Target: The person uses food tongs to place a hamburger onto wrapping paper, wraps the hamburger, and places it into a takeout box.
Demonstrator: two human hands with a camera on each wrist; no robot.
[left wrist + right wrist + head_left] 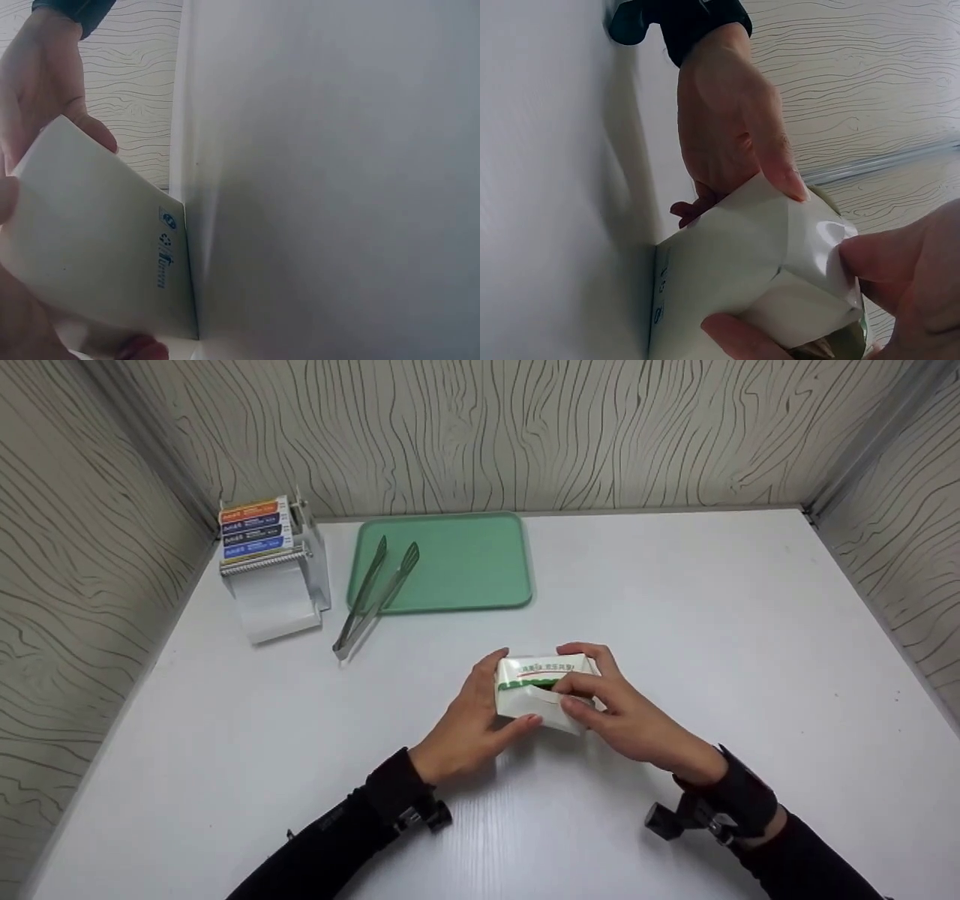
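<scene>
A white paper takeout box (519,703) with green print on its lid stands on the table in front of me. Gripping its left side is my left hand (466,729), thumb along the near face. My right hand (634,716) has its thumb and a finger pinching the top flap at the right, where a dark gap shows between the folds. In the left wrist view the box's plain side (97,225) carries small blue marks. From the right wrist, the folded top corner (780,277) and part of the inside can be seen.
A green tray (472,562) lies at the back, and metal tongs (375,600) rest across its left edge. At the back left stands a label or film dispenser (259,540) with coloured strips and a white sheet hanging down. Wood-patterned walls (510,435) enclose the white table.
</scene>
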